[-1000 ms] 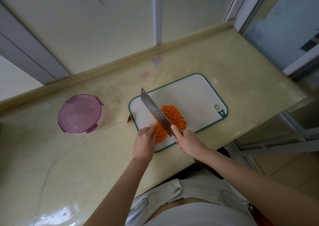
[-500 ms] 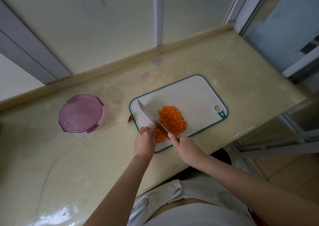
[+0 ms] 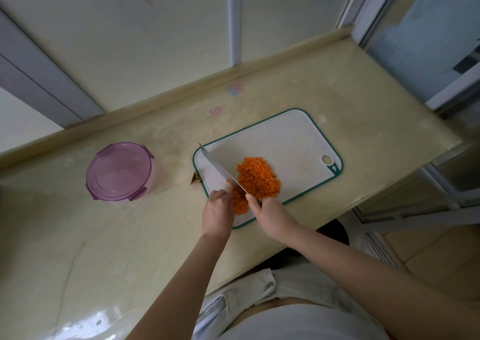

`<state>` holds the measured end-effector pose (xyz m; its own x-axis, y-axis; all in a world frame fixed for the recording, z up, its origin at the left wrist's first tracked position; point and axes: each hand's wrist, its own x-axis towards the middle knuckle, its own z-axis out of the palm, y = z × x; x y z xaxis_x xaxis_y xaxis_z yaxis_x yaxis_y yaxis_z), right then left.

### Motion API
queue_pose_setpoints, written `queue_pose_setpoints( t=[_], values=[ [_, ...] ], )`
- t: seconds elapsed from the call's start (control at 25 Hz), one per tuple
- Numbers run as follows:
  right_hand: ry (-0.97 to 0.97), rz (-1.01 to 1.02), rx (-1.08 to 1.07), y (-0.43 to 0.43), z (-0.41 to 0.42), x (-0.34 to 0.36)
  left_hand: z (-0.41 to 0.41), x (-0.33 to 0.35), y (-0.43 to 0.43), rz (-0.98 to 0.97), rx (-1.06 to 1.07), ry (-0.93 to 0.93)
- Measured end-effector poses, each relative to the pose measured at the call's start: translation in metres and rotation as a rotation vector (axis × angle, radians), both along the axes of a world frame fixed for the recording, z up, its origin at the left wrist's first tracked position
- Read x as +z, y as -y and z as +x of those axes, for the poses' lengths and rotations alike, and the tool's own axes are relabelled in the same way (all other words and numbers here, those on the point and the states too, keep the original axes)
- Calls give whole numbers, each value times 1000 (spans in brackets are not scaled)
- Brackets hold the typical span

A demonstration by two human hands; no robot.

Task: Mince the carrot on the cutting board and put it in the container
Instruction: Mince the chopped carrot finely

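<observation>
- The white rectangular plastic cutting board (image 3: pixel 285 142) with a teal rim lay at an angle on the pale yellow stone countertop (image 3: pixel 337 100). Its hanging hole (image 3: pixel 326 159) was at the right end.
- The minced orange carrot (image 3: pixel 257 178) sat on the board in one main heap, at the near middle. A smaller heap lay at the near-left corner, on the other side of the blade.
- The broad steel knife (image 3: pixel 218 168) ran from the board's far-left corner down to its near edge. The cutting edge was down among the carrot bits, between the two heaps.
- The right hand (image 3: pixel 270 211) was closed round the knife handle at the near edge of the board. One finger lay forward on the blade; the handle itself was hidden by the hand.
- The left hand (image 3: pixel 218 213) was at the near-left corner of the board, back upward and fingers curled under, touching the smaller heap. The fingertips were hidden, so I cannot tell whether it gripped anything.
- The round container (image 3: pixel 119 170) with a translucent purple clip-on lid stood well to the left of the board, lid on.
- A small brown scrap (image 3: pixel 195 179) lay on the countertop just beside the board's left edge.
- Two small coloured stickers (image 3: pixel 235 89) were on the countertop beyond the board's far edge.
</observation>
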<state>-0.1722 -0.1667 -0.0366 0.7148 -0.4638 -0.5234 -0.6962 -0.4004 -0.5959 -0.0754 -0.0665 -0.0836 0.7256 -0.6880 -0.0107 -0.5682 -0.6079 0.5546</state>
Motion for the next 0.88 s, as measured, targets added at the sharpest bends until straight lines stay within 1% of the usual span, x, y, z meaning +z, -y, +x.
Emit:
queue_pose_setpoints(
  t=[0.08, 0.16, 0.36, 0.56, 0.68, 0.76, 0.88],
  values=[
    [21, 20, -31, 4, 4, -1, 1, 3, -1, -6, 28, -57],
    [21, 44, -52, 9, 3, -2, 1, 3, -1, -3, 46, -45],
    [34, 92, -109, 21, 2, -1, 1, 10, -1, 21, 19, -61],
    [44, 129, -145, 21, -4, 2, -1, 21, -11, 34, -25, -120],
    [60, 137, -135, 18, -7, 6, -3, 20, -15, 10, 41, -108],
    [66, 142, -123, 15, -8, 9, -3, 18, -11, 38, 71, -116],
    [58, 131, -118, 10, -10, 8, -1, 16, -3, 55, 116, -174]
  ],
)
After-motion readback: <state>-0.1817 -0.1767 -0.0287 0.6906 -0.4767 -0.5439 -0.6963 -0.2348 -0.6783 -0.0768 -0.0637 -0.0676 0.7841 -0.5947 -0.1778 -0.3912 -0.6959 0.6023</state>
